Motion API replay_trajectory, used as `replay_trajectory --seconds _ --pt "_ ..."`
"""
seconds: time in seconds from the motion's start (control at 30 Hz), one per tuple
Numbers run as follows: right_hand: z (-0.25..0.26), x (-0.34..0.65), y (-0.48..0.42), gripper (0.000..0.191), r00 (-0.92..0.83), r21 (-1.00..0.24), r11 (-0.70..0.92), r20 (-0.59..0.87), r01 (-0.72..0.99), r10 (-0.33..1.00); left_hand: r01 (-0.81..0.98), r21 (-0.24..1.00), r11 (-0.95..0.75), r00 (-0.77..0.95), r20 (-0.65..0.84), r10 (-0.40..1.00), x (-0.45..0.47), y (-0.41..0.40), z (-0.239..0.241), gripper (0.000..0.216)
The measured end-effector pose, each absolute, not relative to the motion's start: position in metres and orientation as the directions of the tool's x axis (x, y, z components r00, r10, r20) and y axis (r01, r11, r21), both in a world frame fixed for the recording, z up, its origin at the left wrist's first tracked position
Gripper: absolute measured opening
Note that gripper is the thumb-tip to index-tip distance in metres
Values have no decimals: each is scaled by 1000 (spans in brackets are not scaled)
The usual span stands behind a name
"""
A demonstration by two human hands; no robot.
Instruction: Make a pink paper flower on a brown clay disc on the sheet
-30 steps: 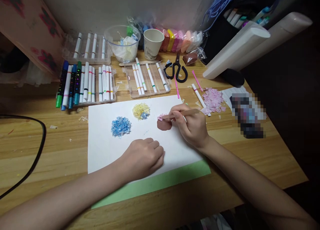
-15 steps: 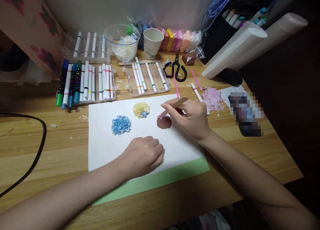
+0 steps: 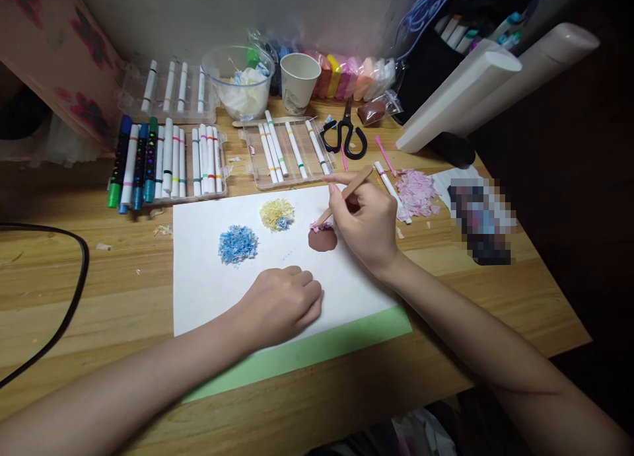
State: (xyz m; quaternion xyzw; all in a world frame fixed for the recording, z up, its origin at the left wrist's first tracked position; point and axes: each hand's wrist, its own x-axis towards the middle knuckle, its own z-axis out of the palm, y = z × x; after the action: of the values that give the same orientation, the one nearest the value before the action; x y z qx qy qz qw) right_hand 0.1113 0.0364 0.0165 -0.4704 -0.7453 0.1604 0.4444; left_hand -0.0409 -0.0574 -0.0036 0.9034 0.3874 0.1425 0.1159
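My right hand [image 3: 365, 226] grips a wooden stick [image 3: 347, 193], its lower tip pressing pink paper shreds onto the top edge of a brown clay disc [image 3: 323, 239]. The disc lies on a white sheet [image 3: 208, 284] that rests over a green sheet [image 3: 317, 357]. My left hand [image 3: 282, 305] lies on the white sheet with its fingers curled under, holding the paper down. A blue shred tuft [image 3: 238, 244] and a yellow shred tuft [image 3: 277, 214] sit on the sheet to the left of the disc.
Trays of markers [image 3: 163, 160] and a clear marker box [image 3: 287, 151] line the far side. Black scissors [image 3: 344, 135], a paper cup [image 3: 299, 82], a plastic bowl [image 3: 238, 82], clay packs [image 3: 347, 76] and a pink shred pile [image 3: 415, 191] stand around. A black cable [image 3: 74, 291] curves at left.
My right hand has tilted the wooden stick from nearly flat to steeply upright, its tip staying at the pink shreds on the disc. The left hand stayed put.
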Motion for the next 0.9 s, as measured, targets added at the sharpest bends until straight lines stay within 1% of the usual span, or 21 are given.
replay_trajectory --seconds 0.07,0.13,0.3,0.43,0.57,0.73,0.83,0.9 --pt "19 115 36 18 -166 -674 500 498 544 851 666 330 -669 656 166 736 -41 -57 -3 29" --pt "22 119 34 17 -176 -662 523 518 537 837 664 337 -668 656 167 736 -41 -57 -3 30" --pt "26 123 28 15 -274 -543 630 596 555 755 664 337 -668 659 158 735 -41 -57 -4 30" --pt "21 120 29 13 -378 -443 723 640 530 669 666 336 -666 657 161 737 -41 -57 -4 30" --pt "18 120 31 12 -420 -381 753 653 537 630 667 332 -667 660 153 735 -41 -57 -4 30" --pt "18 120 32 13 -428 -366 760 658 537 620 666 327 -670 662 153 733 -41 -57 -4 29" --pt "18 119 33 15 -404 -389 745 657 542 637 668 327 -669 663 148 734 -41 -57 -4 29" --pt "19 118 32 16 -366 -422 712 645 561 671 671 326 -666 661 145 737 -41 -57 -4 29"
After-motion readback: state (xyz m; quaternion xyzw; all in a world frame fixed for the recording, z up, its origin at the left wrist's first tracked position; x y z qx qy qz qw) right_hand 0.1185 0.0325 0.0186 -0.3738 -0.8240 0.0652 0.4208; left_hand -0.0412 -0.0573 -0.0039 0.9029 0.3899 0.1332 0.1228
